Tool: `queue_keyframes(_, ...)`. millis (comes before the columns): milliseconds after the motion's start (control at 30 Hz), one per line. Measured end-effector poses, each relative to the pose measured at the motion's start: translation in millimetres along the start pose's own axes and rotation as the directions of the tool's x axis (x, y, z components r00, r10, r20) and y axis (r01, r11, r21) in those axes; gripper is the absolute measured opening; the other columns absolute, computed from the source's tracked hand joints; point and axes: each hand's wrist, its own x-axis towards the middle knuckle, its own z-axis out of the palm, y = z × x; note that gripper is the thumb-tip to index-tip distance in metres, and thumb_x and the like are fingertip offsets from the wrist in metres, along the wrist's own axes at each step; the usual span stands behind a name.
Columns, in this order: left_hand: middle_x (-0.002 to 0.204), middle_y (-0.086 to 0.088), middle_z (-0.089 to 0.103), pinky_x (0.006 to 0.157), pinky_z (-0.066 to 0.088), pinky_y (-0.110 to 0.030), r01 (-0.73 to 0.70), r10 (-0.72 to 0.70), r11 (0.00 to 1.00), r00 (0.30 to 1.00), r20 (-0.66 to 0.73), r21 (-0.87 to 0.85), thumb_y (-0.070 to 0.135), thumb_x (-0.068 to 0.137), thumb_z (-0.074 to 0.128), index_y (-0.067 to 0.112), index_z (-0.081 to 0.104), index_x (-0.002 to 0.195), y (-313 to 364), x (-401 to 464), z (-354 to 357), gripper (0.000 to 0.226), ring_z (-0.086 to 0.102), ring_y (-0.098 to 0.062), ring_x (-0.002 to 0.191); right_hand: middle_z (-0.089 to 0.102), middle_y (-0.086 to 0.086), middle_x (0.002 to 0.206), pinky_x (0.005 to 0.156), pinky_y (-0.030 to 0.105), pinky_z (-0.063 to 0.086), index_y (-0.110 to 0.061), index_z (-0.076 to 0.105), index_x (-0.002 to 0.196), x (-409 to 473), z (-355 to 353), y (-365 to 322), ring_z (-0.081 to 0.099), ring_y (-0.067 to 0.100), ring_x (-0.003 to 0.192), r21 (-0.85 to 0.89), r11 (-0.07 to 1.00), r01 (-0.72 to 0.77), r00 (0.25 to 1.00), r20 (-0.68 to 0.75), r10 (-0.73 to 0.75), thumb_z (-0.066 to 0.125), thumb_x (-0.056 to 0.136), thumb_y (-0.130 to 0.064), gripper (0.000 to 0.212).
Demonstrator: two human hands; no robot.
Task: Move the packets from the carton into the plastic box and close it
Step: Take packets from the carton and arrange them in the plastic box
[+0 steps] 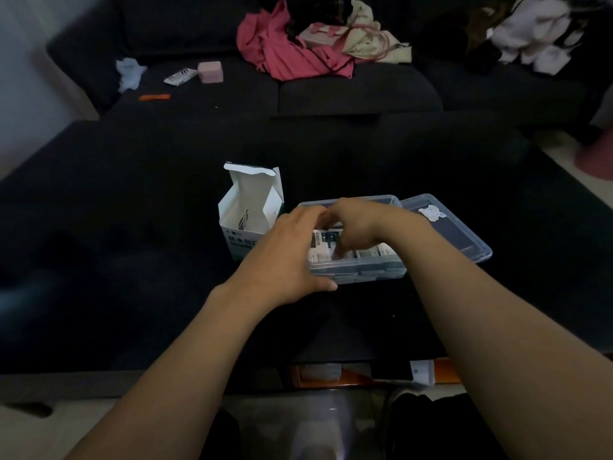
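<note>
A clear plastic box (365, 272) sits mid-table with white packets (320, 252) stacked inside. Its clear lid (457, 234), bearing a white sticker, lies open to the right. Left of the box stands the white carton (247, 210) with its top flaps open; a packet edge shows inside. My left hand (285, 257) holds the box's left end, thumb along the near wall. My right hand (358, 224) reaches down into the box, fingers curled onto the packets. Whether those fingers pinch a packet is hidden.
The work surface is a dark table (132, 260). Behind it a dark sofa (358, 91) carries pink clothing (285, 51), a pink block (210, 72), a small tube (180, 77) and an orange pen (154, 97). White garments (537, 31) lie at far right.
</note>
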Motion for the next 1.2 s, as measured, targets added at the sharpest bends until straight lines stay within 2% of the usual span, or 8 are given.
queue_keyframes(100,0.147,0.014,0.041,0.110,0.043,-0.033,-0.008,0.008,1.000,1.000,0.003,-0.022,0.040,0.062,0.095,0.033,0.037,0.144,-2,-1,-2,0.101,0.042,-0.008,0.132,0.059,-0.004,0.138,0.108,0.042,0.043,-0.025,0.056,0.137,2,3,-1,0.053,0.019,0.129,0.000,1.000,0.013,1.000,-0.026,-0.013,0.083,0.076,-0.015,0.068)
queue_keyframes(367,0.145,0.014,0.043,0.109,0.044,-0.034,-0.032,0.031,0.997,0.999,-0.021,-0.071,0.040,0.065,0.094,0.034,0.037,0.145,-4,-2,-3,0.099,0.045,-0.007,0.130,0.063,-0.004,0.134,0.110,0.041,0.043,-0.022,0.058,0.135,6,6,-2,0.055,0.016,0.128,0.043,0.998,0.036,0.997,-0.069,-0.033,0.088,0.071,-0.015,0.071)
queue_keyframes(567,0.149,0.015,0.041,0.112,0.042,-0.032,-0.055,0.052,0.994,0.998,-0.034,-0.091,0.039,0.065,0.094,0.035,0.034,0.151,-5,-6,-7,0.105,0.043,-0.005,0.134,0.063,-0.007,0.133,0.107,0.035,0.042,-0.022,0.058,0.136,7,3,-1,0.055,0.012,0.128,0.095,0.994,0.052,0.996,-0.078,-0.045,0.089,0.070,-0.015,0.074)
queue_keyframes(767,0.145,0.018,0.043,0.107,0.040,-0.023,-0.058,0.057,0.996,0.998,-0.025,-0.065,0.044,0.066,0.092,0.036,0.040,0.147,-9,-10,-11,0.097,0.042,0.004,0.124,0.064,-0.005,0.131,0.105,0.041,0.047,-0.024,0.061,0.131,10,5,-4,0.057,0.016,0.125,0.096,0.994,0.058,0.996,-0.071,-0.051,0.082,0.079,-0.018,0.056)
queue_keyframes(1000,0.142,0.020,0.044,0.102,0.042,-0.020,-0.090,0.088,0.995,0.995,-0.046,-0.049,0.050,0.069,0.088,0.035,0.042,0.146,-9,-10,-9,0.090,0.043,0.007,0.119,0.063,-0.004,0.131,0.106,0.043,0.046,-0.024,0.061,0.128,13,7,-5,0.057,0.016,0.124,0.074,0.996,0.046,0.997,-0.063,-0.041,0.084,0.078,-0.023,0.055)
queue_keyframes(1067,0.136,0.020,0.051,0.097,0.049,-0.021,-0.118,0.112,0.992,0.987,-0.114,-0.049,0.057,0.075,0.081,0.034,0.048,0.142,-6,-10,-12,0.078,0.049,0.006,0.114,0.063,-0.006,0.128,0.101,0.041,0.050,-0.026,0.061,0.126,10,3,-5,0.059,0.016,0.119,0.105,0.993,0.058,0.997,-0.060,-0.052,0.082,0.080,-0.022,0.051)
queue_keyframes(1133,0.116,0.014,0.064,0.078,0.054,-0.022,-0.179,0.142,0.981,0.928,-0.344,-0.079,0.052,0.083,0.075,0.026,0.062,0.126,-3,-12,-19,0.051,0.060,-0.002,0.097,0.063,-0.007,0.125,0.095,0.032,0.050,-0.027,0.062,0.126,3,-6,-4,0.060,0.013,0.116,0.120,0.989,0.087,0.993,-0.090,-0.077,0.079,0.082,-0.021,0.048)
queue_keyframes(1200,0.094,0.003,0.067,0.063,0.049,-0.023,-0.235,0.117,0.968,0.730,-0.674,-0.086,0.031,0.089,0.074,0.014,0.069,0.105,-5,-13,-33,0.024,0.061,-0.011,0.076,0.068,-0.007,0.115,0.081,0.019,0.047,-0.024,0.066,0.121,-8,-18,-10,0.063,0.009,0.108,0.121,0.981,0.151,0.970,-0.207,-0.124,0.078,0.084,-0.021,0.039)
